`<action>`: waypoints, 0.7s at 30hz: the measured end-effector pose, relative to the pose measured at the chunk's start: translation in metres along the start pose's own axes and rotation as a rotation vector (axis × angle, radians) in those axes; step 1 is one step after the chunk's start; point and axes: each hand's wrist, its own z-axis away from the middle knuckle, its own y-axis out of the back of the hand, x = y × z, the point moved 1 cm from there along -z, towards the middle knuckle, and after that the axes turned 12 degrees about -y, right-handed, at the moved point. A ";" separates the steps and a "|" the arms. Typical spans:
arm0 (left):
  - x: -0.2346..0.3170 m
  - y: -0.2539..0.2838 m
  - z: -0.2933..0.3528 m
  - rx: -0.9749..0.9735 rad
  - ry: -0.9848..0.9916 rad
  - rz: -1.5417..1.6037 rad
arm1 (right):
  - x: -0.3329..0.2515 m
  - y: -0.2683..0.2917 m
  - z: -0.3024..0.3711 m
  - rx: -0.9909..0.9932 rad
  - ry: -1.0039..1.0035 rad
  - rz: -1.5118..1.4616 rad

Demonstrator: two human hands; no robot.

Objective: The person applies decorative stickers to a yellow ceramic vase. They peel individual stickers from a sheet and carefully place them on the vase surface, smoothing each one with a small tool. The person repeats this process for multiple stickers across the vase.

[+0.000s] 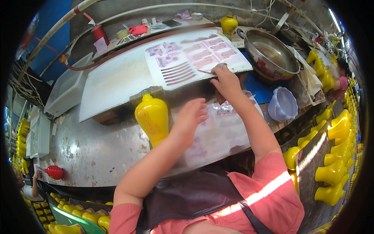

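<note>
My right hand [227,82] is at the front edge of a white board [117,78], its fingers closed on one end of a thin dark strip [205,71]. Beside it on the board lies a row of dark strips [177,74] with red ends. Sheets of pink decals [210,52] and purple decals [163,52] are spread farther back. My left hand [189,121] hangs in front of the board with nothing in it, fingers loosely curled and apart. Just left of it is a glossy yellow vase [152,117] with faint printed patterns, a grey block [156,91] behind its neck.
A metal basin [272,52] holding liquid stands at the right, with a lilac bowl [282,104] nearer. Behind the board are another yellow vase [229,25] and a red bottle [100,34]. Several yellow vases [331,171] line the right. A red object [54,172] is at the table's left.
</note>
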 end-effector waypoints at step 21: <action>-0.002 -0.003 -0.007 0.092 0.136 0.209 | -0.038 0.034 0.038 -0.021 0.358 0.063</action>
